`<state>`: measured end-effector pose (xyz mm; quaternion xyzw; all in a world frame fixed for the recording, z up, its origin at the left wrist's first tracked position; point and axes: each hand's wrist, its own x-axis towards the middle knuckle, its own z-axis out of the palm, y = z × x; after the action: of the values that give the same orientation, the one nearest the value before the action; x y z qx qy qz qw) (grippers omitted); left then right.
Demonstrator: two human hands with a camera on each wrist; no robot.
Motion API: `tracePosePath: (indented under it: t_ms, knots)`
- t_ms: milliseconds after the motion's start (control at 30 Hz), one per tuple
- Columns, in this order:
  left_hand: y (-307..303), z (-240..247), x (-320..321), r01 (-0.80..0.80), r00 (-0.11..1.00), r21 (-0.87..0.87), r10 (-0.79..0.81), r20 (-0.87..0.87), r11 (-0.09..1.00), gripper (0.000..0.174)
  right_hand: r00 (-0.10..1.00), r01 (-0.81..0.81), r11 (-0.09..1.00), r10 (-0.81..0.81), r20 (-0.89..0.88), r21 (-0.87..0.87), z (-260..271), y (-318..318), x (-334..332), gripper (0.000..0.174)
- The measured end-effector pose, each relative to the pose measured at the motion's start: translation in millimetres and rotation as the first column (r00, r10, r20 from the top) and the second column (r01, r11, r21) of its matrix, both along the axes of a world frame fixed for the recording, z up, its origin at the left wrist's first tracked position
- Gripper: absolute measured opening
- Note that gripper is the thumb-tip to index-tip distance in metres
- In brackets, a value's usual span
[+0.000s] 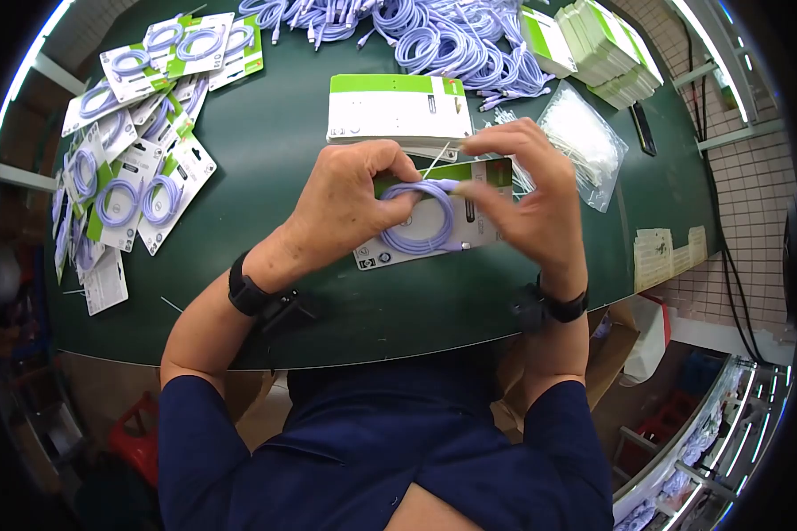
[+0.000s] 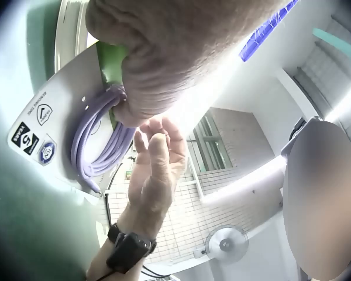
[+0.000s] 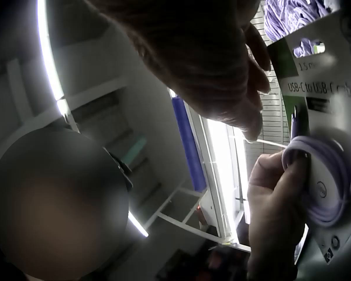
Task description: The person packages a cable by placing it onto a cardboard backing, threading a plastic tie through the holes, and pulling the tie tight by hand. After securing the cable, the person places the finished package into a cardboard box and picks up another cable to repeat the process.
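Note:
My left hand [image 1: 341, 199] pinches a coiled lilac USB-C cable [image 1: 446, 217] between thumb and index finger. The coil lies against a green and white packaging card [image 1: 487, 226], tilted in front of me. From the top of the coil a thin white cable tie [image 1: 437, 160] sticks up. My right hand [image 1: 540, 199] is curved beside the coil, its thumb and index finger apart. In the right wrist view the right fingertips [image 3: 253, 132] come right at the free end of the tie. The left wrist view shows the right hand beyond the coil.
Carded cables [image 1: 137, 177] are heaped on the left of the green table [image 1: 266, 115]. A stack of cards [image 1: 398, 111] stands just ahead, with loose lilac cables [image 1: 452, 44] behind it. At right are a bag of white ties [image 1: 584, 133] and more card stacks [image 1: 611, 53].

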<state>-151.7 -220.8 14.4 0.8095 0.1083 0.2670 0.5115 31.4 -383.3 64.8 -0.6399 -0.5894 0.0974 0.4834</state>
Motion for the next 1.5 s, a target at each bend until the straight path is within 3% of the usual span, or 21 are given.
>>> tracePosePath:
  t_ms: [100,233,400,667,767,1067,1300,1500]
  knots:
    - [0,-1,1,-0.016,1.000,0.009,0.016,0.024,1.000,0.018,0.866,0.008,1.000,-0.013,0.500,0.012,8,14,-30,0.036]
    - [2,0,0,-0.038,0.997,0.049,0.035,0.064,0.998,0.018,0.918,-0.023,0.998,0.042,0.394,-0.053,-12,25,-24,0.037]
    - [7,0,-1,-0.023,0.999,0.018,0.022,0.034,1.000,0.018,0.923,-0.050,0.999,0.050,0.382,-0.009,-17,27,-19,0.037]
    - [6,-4,0,-0.007,0.999,0.039,0.009,-0.048,0.999,0.018,0.959,-0.114,0.990,0.131,0.252,-0.082,-24,27,-5,0.024]
    - [5,-5,1,0.001,0.997,0.025,0.001,-0.074,1.000,0.017,0.991,-0.064,0.982,0.084,0.107,-0.176,-24,29,-7,0.015]
    - [8,-15,3,-0.003,0.995,-0.047,-0.002,-0.101,0.999,0.017,0.990,-0.023,0.997,0.033,0.136,-0.074,-45,41,-15,0.007]
    - [8,-17,4,0.015,0.991,-0.114,-0.030,-0.133,0.993,0.015,0.960,0.002,0.998,-0.018,0.280,0.057,-53,43,-18,0.008]
    - [7,-22,5,0.027,0.990,-0.152,-0.047,-0.131,0.988,0.016,0.939,0.058,0.996,-0.077,0.336,0.066,-55,45,-25,0.011]
